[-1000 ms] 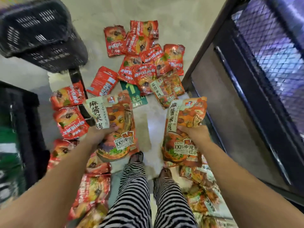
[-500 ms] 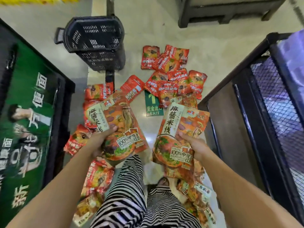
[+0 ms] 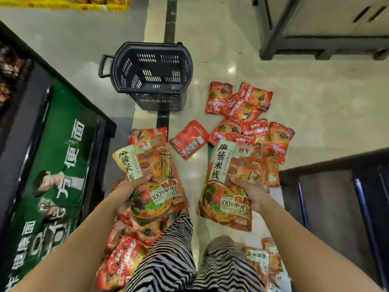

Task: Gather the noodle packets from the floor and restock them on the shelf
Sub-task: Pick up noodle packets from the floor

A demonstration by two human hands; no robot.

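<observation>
- The left hand [image 3: 124, 192] holds a big orange noodle packet [image 3: 160, 165] up in the air. The thumb lies across the front and the other fingers are hidden behind it.
- The right hand [image 3: 249, 191] holds a second big packet [image 3: 237, 165] the same way, thumb on the front. The two packets are side by side with a gap between them, face up.
- More packets lie on the floor. A pile of red packets [image 3: 242, 110] lies ahead and to the right, many on top of each other.
- One red packet [image 3: 189, 139] lies on its own, back side up, between the pile and the left hand's packet.
- Another bunch of packets [image 3: 122, 264] lies by the left leg, and a few more [image 3: 271, 262] lie by the right foot.
- The person wears black and white striped trousers [image 3: 168, 260].
- A black shopping basket [image 3: 162, 103] stands on the floor [image 3: 252, 60] ahead, just left of the pile.
- A green board with white writing [image 3: 56, 165] runs along the left side.
- A dark shelf unit [image 3: 336, 197] is on the right side.
- A dark stand [image 3: 315, 43] is far ahead on the right.
</observation>
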